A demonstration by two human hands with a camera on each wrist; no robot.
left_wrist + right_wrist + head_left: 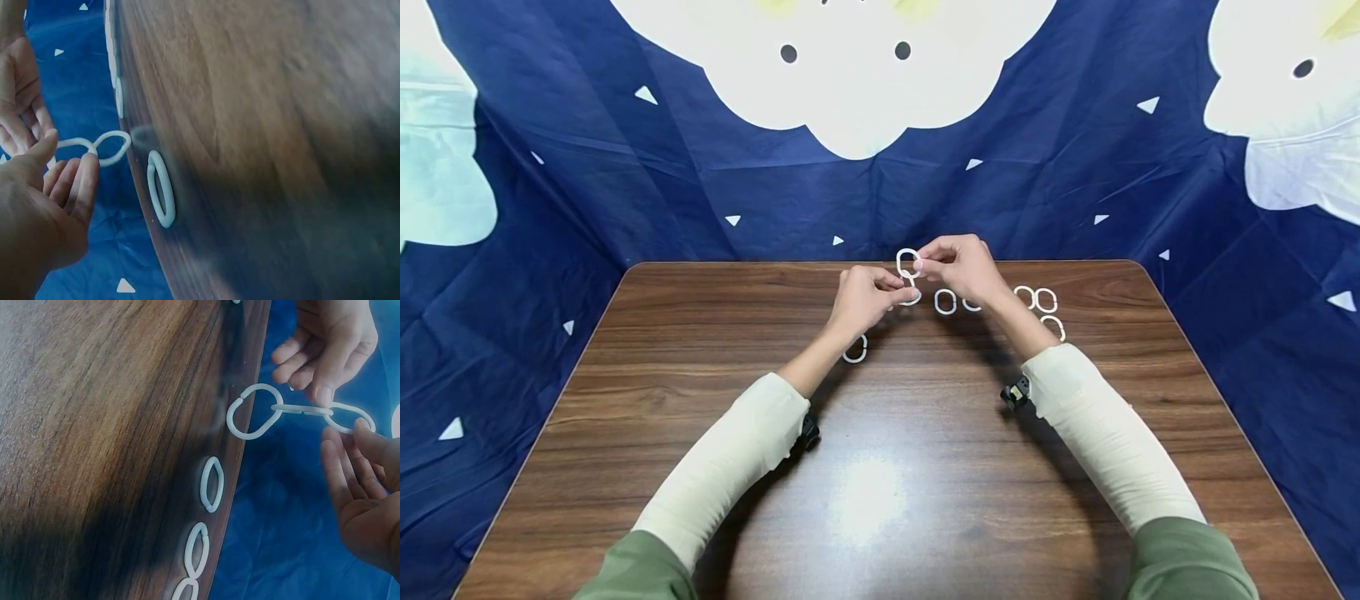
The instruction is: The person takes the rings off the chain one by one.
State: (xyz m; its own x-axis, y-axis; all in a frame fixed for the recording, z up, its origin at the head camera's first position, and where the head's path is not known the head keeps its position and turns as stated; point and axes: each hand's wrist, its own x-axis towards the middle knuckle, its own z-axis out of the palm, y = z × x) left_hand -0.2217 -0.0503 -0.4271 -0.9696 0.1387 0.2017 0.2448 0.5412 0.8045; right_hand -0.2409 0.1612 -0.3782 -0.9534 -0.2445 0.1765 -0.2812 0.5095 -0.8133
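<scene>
Three white oval plastic chain links hang joined in the right wrist view: an end link (230,419), a middle link (294,410) and a top link (350,406). My right hand (962,262) pinches the top link (898,263) between thumb and fingers above the table's far edge. Just left of it and lower, my left hand (861,298) holds the middle link near where it joins the top one. The left wrist view shows the left hand (47,206) palm-up, its fingers partly covering the links.
Several loose white links lie along the far part of the wooden table (700,375), among them one link (936,302) by the right hand and others under the right forearm. Another link (854,361) lies beneath the left wrist. A blue patterned cloth (700,183) stands behind.
</scene>
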